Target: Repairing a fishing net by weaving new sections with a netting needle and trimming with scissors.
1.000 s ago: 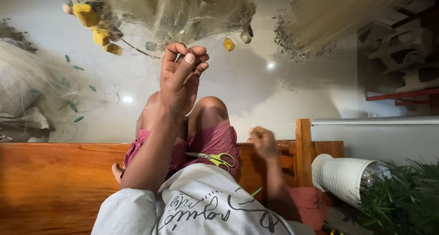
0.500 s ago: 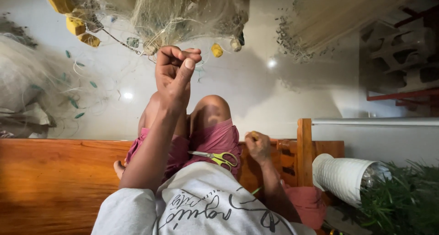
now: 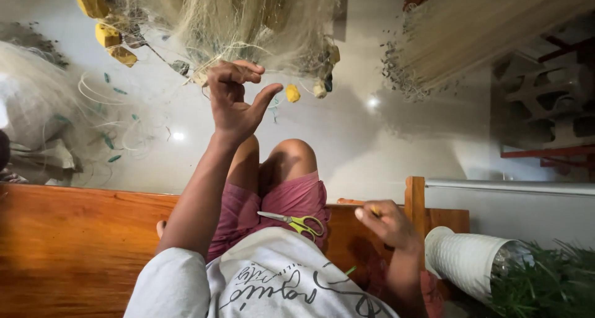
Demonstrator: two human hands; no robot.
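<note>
My left hand (image 3: 234, 104) is raised to the lower edge of a pale fishing net (image 3: 248, 21), its fingers curled into the net's strands and its thumb spread apart. Yellow floats (image 3: 291, 93) hang along the net's edge close by. My right hand (image 3: 385, 224) rests low by the bench's wooden post, closed on a small yellowish tool (image 3: 374, 211) that is mostly hidden. Scissors with yellow-green handles (image 3: 297, 222) lie on my lap over pink shorts.
I sit on a wooden bench (image 3: 68, 243). More yellow floats (image 3: 93, 2) and loose net (image 3: 37, 101) lie on the pale floor at left. A white ribbed pot (image 3: 465, 259) with a green plant (image 3: 551, 281) stands at right, near a second net bundle (image 3: 483, 27).
My left hand's thumb has come away from the pinched fingers, which stay curled in the net. My right hand has shifted slightly outward, still closed.
</note>
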